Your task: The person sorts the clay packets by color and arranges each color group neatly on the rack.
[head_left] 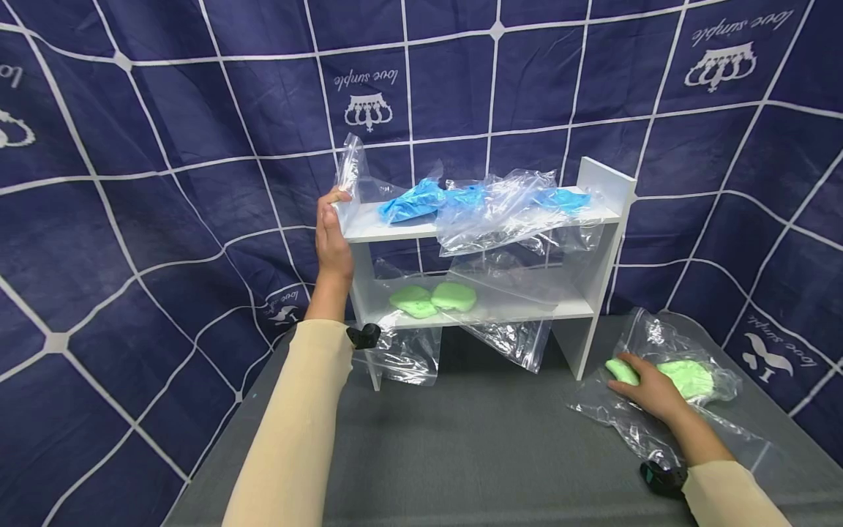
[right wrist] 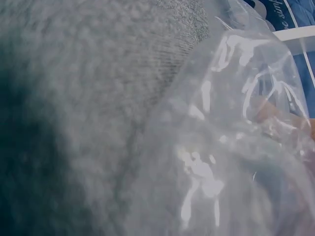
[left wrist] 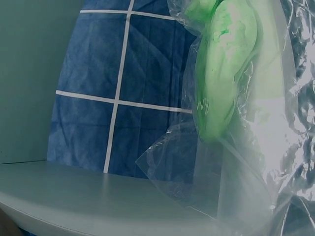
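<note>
My left hand (head_left: 334,238) grips the upper left side of a small white shelf (head_left: 606,271), its fingertips at the panel's top beside an upright flap of clear plastic. On the right of the dark table, my right hand (head_left: 648,388) holds a clear plastic bag (head_left: 642,340) by one pale green soft lump, thumb and fingers around it. Another green lump (head_left: 686,378) lies in the plastic beside that hand. The right wrist view shows mostly blurred clear plastic (right wrist: 211,147). Rounded green lumps (head_left: 454,296) in clear bags lie on the lower shelf board, also seen as a green lump (left wrist: 229,73) in the left wrist view.
Clear bags with blue contents (head_left: 413,201) lie along the top board, one overhanging its front. Loose bag ends (head_left: 411,359) hang below the lower board. A dark blue cloth (head_left: 165,293) with white lines stands behind and beside the grey table (head_left: 461,454).
</note>
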`<state>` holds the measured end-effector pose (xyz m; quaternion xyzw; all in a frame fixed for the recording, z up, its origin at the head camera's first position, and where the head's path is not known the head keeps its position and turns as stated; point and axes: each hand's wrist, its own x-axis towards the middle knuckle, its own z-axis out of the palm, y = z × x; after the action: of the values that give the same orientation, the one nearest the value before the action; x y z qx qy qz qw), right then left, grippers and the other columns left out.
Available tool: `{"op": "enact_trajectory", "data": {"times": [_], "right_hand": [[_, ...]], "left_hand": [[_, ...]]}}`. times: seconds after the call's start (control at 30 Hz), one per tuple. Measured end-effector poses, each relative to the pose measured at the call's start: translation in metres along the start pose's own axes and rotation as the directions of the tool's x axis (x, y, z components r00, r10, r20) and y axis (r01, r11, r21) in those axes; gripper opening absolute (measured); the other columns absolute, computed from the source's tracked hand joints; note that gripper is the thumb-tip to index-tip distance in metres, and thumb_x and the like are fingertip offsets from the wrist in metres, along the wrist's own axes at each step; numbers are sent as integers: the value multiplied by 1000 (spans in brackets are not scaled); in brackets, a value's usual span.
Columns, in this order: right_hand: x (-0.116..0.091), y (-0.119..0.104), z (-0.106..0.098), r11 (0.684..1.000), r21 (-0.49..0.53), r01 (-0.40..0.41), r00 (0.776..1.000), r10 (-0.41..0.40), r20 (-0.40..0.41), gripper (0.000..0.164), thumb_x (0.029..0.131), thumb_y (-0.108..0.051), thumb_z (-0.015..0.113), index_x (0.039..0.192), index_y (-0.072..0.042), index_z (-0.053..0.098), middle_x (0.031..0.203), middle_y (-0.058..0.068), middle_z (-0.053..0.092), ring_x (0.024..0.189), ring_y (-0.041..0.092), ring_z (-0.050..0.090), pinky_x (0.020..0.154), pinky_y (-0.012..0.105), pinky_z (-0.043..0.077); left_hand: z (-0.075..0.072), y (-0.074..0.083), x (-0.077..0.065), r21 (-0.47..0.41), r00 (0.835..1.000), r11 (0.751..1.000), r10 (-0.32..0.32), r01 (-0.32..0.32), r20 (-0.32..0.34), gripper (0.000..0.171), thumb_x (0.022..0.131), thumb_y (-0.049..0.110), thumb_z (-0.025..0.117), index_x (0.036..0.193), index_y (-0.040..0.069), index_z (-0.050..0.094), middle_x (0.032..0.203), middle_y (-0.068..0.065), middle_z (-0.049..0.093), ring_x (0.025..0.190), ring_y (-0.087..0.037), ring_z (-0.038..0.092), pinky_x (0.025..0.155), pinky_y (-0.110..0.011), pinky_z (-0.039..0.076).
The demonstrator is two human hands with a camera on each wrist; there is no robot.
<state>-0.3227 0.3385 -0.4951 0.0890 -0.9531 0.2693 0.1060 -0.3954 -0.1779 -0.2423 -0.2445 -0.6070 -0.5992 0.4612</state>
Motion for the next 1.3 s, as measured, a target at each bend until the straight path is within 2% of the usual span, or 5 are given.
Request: {"op": "enact_trajectory", "data": {"times": [0.17,0.3,0.6,0.97,1.3], "right_hand": [[-5,-4,2,995,-63,77,991,-83,-102,65,79,-23,82,129,10,55,126,40,55,112,58,54,88,66,44],[-9,-10,0,982,-181,49,979,-83,-188,59,76,-29,83,123,1,64,123,32,58,107,52,53,78,59,42],[-10,-14,-7,982,-180,-54,991,32,-127,60,80,-37,81,127,-5,63,91,19,54,71,28,53,52,34,36],[-8,-13,-3,992,-127,-14,991,-3,-131,60,81,-26,81,128,2,57,113,37,61,98,53,60,74,61,47],[-11,-16,-2,992,-109,69,975,-90,-202,47,76,-19,83,115,3,67,111,32,67,95,52,64,71,58,49]], "left_hand": [[1,3,-1,16,1000,1000,-2,2,1,37,102,4,19,113,-19,46,124,-32,50,136,-36,41,117,-27,28],[0,1,-1,15,1000,1000,12,-12,-3,37,102,7,21,111,-15,49,123,-26,54,135,-26,45,118,-27,28],[-3,-5,-1,29,1000,999,26,-26,-3,38,102,12,24,111,-13,51,125,-23,56,131,-16,47,117,-27,30],[-2,-4,0,37,1000,999,23,-24,4,37,102,11,24,111,-13,51,125,-24,55,127,-12,48,115,-26,31],[0,9,-2,44,1000,999,20,-20,0,37,102,5,22,112,-15,50,121,-25,54,125,-14,48,113,-25,31]]}}
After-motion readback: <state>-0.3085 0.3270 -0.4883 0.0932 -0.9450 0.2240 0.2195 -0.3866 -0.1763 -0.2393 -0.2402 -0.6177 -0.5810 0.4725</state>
